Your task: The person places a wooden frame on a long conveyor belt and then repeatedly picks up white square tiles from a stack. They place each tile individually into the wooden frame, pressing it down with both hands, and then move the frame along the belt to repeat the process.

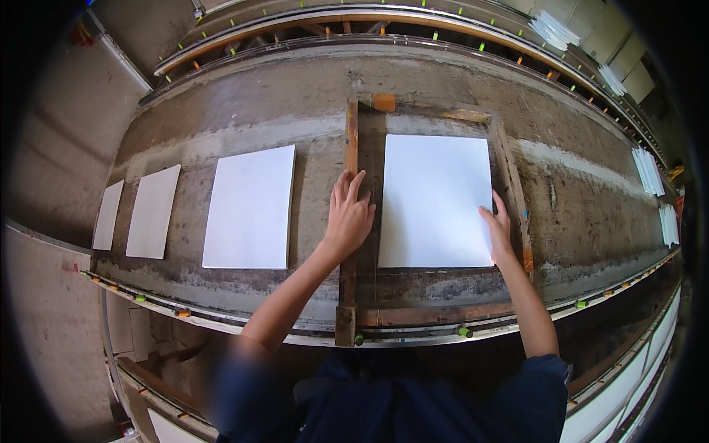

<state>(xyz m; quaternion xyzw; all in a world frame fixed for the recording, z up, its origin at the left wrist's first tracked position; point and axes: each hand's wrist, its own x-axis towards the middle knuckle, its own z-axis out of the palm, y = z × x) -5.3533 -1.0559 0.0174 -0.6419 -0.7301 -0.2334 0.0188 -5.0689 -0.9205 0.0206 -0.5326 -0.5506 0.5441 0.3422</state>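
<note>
A white rectangular sheet (434, 199) lies flat inside a worn wooden frame (504, 159) on a long, stained table. My left hand (350, 218) lies across the frame's left bar, its fingers apart and slightly bent, just left of the sheet. At the sheet's right edge is my right hand (500, 230), closed on it with the thumb over the top and the fingers along the outer side. How far those fingers reach beneath the sheet is hidden.
Left of the frame lie a large white panel (251, 207) and two smaller-looking ones (153, 212), (108, 215) in a row. Green and orange pegs (464, 332) line the table's near rail. White stacks (648, 171) stand at the far right. Another long table (413, 15) runs behind.
</note>
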